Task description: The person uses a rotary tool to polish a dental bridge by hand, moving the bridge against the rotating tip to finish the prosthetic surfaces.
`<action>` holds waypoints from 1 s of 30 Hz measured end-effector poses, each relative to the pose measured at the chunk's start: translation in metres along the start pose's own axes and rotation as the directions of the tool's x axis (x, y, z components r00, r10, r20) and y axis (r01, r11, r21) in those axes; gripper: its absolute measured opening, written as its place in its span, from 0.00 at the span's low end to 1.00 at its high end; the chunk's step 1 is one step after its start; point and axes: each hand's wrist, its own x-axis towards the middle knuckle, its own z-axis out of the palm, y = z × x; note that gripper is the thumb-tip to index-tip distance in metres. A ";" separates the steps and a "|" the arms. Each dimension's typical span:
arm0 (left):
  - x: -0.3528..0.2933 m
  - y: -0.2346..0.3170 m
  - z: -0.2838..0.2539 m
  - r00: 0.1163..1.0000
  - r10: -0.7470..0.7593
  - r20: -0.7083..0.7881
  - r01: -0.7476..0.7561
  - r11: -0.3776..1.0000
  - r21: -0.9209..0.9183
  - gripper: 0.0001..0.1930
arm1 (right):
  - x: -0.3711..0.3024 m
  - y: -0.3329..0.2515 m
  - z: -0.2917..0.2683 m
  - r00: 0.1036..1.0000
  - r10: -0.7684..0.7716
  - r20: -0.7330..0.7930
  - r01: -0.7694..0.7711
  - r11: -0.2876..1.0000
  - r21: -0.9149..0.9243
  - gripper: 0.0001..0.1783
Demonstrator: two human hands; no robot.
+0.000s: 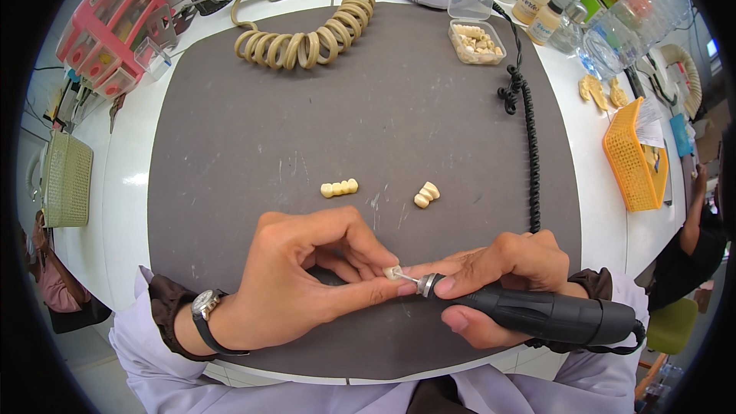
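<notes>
Head view showed the small, cream-coloured, tooth-shaped crown (392, 271) above the near part of the dark grey mat (345, 123), pinched by the left hand (303, 268), whose thumb and fingertips were drawn narrowly together on it. The right hand (498, 280) was wrapped round a black, cylindrical handpiece (552, 316), its thumb beside the silver metal collar (426, 285); the thin metal bur (408, 278) pointed at the crown, though whether the 2 touched was too small to tell. The crown looked very light, hard and stiff, probably smooth enough to twist or slip from a loose pinch, and its thin edges might have chipped under pressure. Its outer side walls seemed the best hold, pads opposed and clear of the bur. The handpiece appeared rigid and far heavier, best steadied close to its collar, since the black cable (639, 333) at its rear could have tugged. Farther off on the mat lay 2 cream, joined-tooth pieces, a longer row (339, 188) and a shorter cluster (427, 195), both untouched.
</notes>
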 end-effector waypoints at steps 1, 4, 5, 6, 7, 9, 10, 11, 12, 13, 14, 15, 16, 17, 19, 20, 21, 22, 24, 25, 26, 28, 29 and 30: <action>0.000 0.000 0.000 1.000 -0.004 -0.001 0.004 1.000 0.001 0.10 | 0.000 0.000 0.001 1.000 -0.003 -0.006 0.003 1.000 0.002 0.11; 0.000 -0.001 0.000 1.000 -0.002 -0.002 0.002 1.000 -0.003 0.10 | 0.000 0.000 0.002 1.000 -0.002 -0.017 0.002 1.000 -0.002 0.11; 0.000 -0.001 0.000 1.000 0.000 -0.001 0.000 1.000 -0.003 0.10 | 0.000 0.000 0.001 1.000 0.003 -0.017 -0.004 1.000 -0.006 0.11; 0.000 -0.001 0.000 1.000 0.002 -0.001 -0.002 1.000 -0.002 0.10 | 0.000 -0.001 0.000 1.000 0.013 -0.013 -0.013 1.000 -0.012 0.11; 0.000 -0.001 0.000 1.000 0.003 0.000 -0.003 1.000 -0.002 0.10 | 0.000 -0.001 0.000 1.000 0.020 -0.009 -0.020 1.000 -0.017 0.11; 0.000 -0.002 0.000 1.000 0.000 -0.002 0.000 1.000 -0.014 0.09 | 0.000 -0.002 -0.001 1.000 0.031 0.000 -0.031 0.999 -0.024 0.11; 0.000 -0.002 0.000 1.000 -0.002 -0.003 0.002 1.000 -0.021 0.08 | 0.000 -0.002 -0.001 1.000 0.024 -0.003 -0.024 0.999 -0.023 0.11; 0.000 -0.001 0.000 1.000 -0.004 -0.006 0.004 1.000 -0.014 0.09 | -0.001 -0.001 -0.001 1.000 0.018 -0.007 -0.018 1.000 -0.020 0.11; 0.000 -0.001 0.001 1.000 -0.007 -0.008 0.007 1.000 -0.007 0.09 | 0.000 0.001 0.001 1.000 0.002 -0.018 -0.002 1.000 -0.013 0.11; 0.000 0.000 0.001 1.000 -0.009 -0.010 0.009 1.000 -0.001 0.11 | 0.000 0.001 0.001 1.000 -0.002 -0.022 0.002 1.000 -0.011 0.11; 0.000 0.000 0.001 1.000 -0.006 -0.008 0.006 1.000 -0.001 0.11 | 0.000 0.001 0.001 1.000 -0.007 -0.025 0.007 1.000 -0.012 0.11; 0.000 0.000 0.001 1.000 -0.003 -0.005 0.003 1.000 -0.001 0.11 | 0.000 0.000 0.000 1.000 0.000 -0.019 -0.001 1.000 -0.019 0.11; 0.000 0.000 0.001 1.000 0.000 -0.002 0.000 1.000 -0.001 0.10 | 0.000 -0.001 0.000 1.000 0.008 -0.015 -0.008 1.000 -0.022 0.11; 0.000 0.000 0.001 1.000 -0.001 -0.003 0.001 1.000 -0.008 0.10 | 0.000 -0.002 -0.001 1.000 0.014 -0.010 -0.015 1.000 -0.026 0.11; 0.000 0.000 0.001 1.000 -0.001 -0.004 0.001 1.000 -0.022 0.10 | 0.001 -0.004 -0.001 1.000 0.024 -0.005 -0.024 0.999 -0.027 0.10; 0.000 0.000 0.000 1.000 -0.005 -0.003 0.005 1.000 -0.016 0.10 | 0.001 -0.004 -0.001 1.000 0.028 -0.002 -0.028 0.999 -0.024 0.10; 0.000 0.001 0.000 1.000 -0.009 -0.001 0.009 1.000 -0.010 0.10 | 0.001 -0.003 -0.001 1.000 0.030 -0.001 -0.030 0.999 -0.020 0.10; 0.000 0.001 0.000 1.000 -0.013 0.000 0.013 1.000 -0.004 0.10 | 0.001 -0.003 -0.001 1.000 0.025 0.000 -0.025 1.000 -0.019 0.10; 0.000 0.000 0.001 1.000 -0.009 0.000 0.009 1.000 -0.007 0.10 | 0.001 -0.002 -0.001 1.000 0.017 -0.004 -0.017 0.999 -0.029 0.10; 0.000 0.000 0.001 1.000 -0.007 -0.001 0.007 1.000 -0.009 0.10 | 0.000 -0.002 -0.001 1.000 0.013 -0.011 -0.014 0.999 -0.033 0.11; 0.000 0.000 0.001 1.000 -0.009 -0.003 0.009 1.000 -0.013 0.10 | 0.000 -0.001 0.000 1.000 0.006 -0.017 -0.007 0.999 -0.035 0.11; 0.000 -0.001 0.001 1.000 -0.013 -0.005 0.013 1.000 -0.021 0.10 | 0.000 -0.001 0.001 0.999 0.004 -0.034 -0.005 0.999 -0.034 0.11; 0.000 0.000 0.001 1.000 -0.013 -0.006 0.012 1.000 -0.017 0.10 | 0.001 -0.001 0.002 0.999 0.003 -0.037 -0.004 0.999 -0.032 0.11; 0.000 0.000 0.001 1.000 -0.012 -0.008 0.012 1.000 -0.013 0.10 | 0.001 -0.002 0.001 0.999 0.007 -0.033 -0.007 1.000 -0.028 0.11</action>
